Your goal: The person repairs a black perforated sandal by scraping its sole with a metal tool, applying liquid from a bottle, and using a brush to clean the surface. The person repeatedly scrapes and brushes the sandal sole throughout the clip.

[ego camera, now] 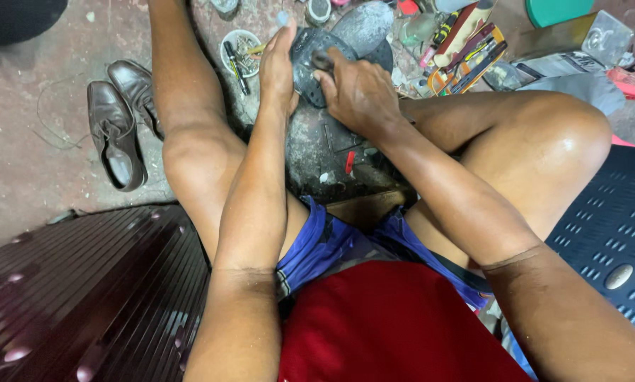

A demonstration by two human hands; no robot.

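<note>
Dark shoe sole (310, 64): flat, grey-black, dotted with small holes, resting on the stained floor (27, 163) between the person's spread knees, just ahead of the shins.

Left hand (278, 67): laid edge-on against the sole's left rim, fingers straight and together, palm pressed to the side of it; steadying rather than wrapped round.

Right hand (360, 92): on top of the sole's right half, fingers curled tight; something small and dark shows at the fingertips, possibly a tool, but the view is too poor to tell what.

Pair of brown leather shoes (119, 120): side by side on the floor, well to the left of the left knee, openings up.

Small white bowl (241, 49): just left of the left hand, filled with small metal pieces; a black pen-like stick lies across its rim.

Second grey sole piece (363, 25): just beyond the worked one, overlapping its far edge.

Tray of hand tools (466, 53): orange-rimmed, right of the soles, holding coloured handles.

Small red scrap (349, 161): on the floor, near the lap.

Dark ribbed panel (84, 297): lower left.

Black perforated plastic seat (607, 219): right, beside the right thigh.
</note>
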